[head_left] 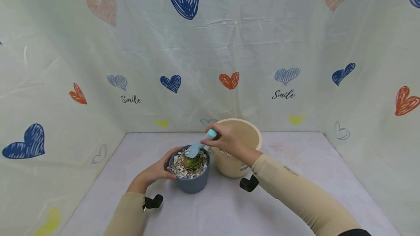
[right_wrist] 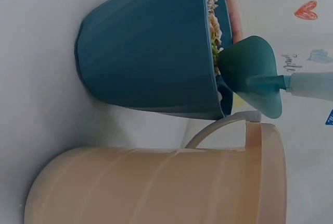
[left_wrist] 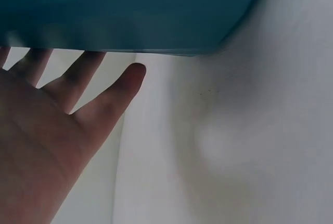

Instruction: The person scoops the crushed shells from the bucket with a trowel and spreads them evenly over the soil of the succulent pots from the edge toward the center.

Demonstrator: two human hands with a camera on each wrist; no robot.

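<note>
A blue-grey plant pot (head_left: 193, 185) stands upright on the table, filled with pale mixed pebbles (head_left: 178, 166) around a green succulent (head_left: 191, 163). My left hand (head_left: 157, 172) holds the pot at its left side, thumb at the front and fingers toward the back; in the left wrist view, the pot (left_wrist: 119, 15) hides several fingertips. With my right hand (head_left: 228, 139) I grip the handle of a small light-blue shovel (head_left: 194, 150). Its blade slants down over the pot and bears a few pale bits. Seen from the right wrist, the blade (right_wrist: 252, 73) is at the pot's rim.
Just right of the pot and slightly behind it stands a beige bucket (head_left: 254, 128), taller than the pot, with a curved handle (right_wrist: 213, 127). The pale table (head_left: 282, 207) meets a curtain (head_left: 210, 46) printed with hearts at the back and sides.
</note>
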